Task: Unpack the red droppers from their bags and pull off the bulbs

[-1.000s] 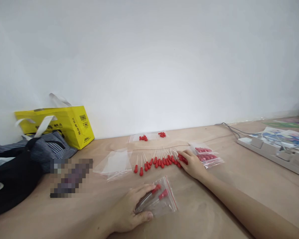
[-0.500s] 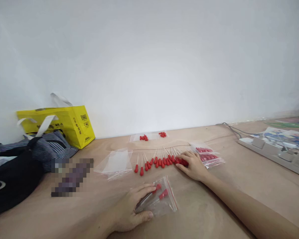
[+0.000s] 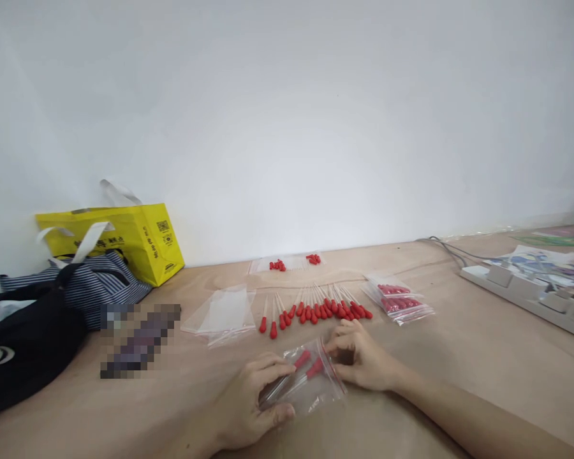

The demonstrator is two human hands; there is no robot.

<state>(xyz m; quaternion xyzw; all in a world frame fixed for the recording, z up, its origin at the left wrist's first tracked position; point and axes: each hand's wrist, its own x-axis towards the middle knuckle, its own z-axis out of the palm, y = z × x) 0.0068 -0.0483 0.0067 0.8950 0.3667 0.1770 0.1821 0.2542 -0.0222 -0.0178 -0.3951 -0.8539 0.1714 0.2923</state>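
My left hand [image 3: 249,401] presses down on a clear zip bag [image 3: 306,382] that holds a few red-bulbed droppers; its fingers curl over the bag's left side. At the bag's red-lined right edge my right hand [image 3: 361,360] has its fingers pinched together, touching the opening. Whether it holds a dropper is hidden. Just beyond, a row of loose red-bulbed droppers [image 3: 316,309] lies on the wooden table [image 3: 459,357].
Empty clear bags [image 3: 222,312] lie left of the row, filled bags [image 3: 399,299] to its right, and more droppers [image 3: 291,261] by the wall. At the left are a yellow bag [image 3: 134,239], a striped bag [image 3: 88,287] and a black bag [image 3: 23,344]. A power strip [image 3: 521,287] sits right.
My right hand has drawn back from the right end of the dropper row to the mouth of the bag under my left hand. My left hand has stayed put.
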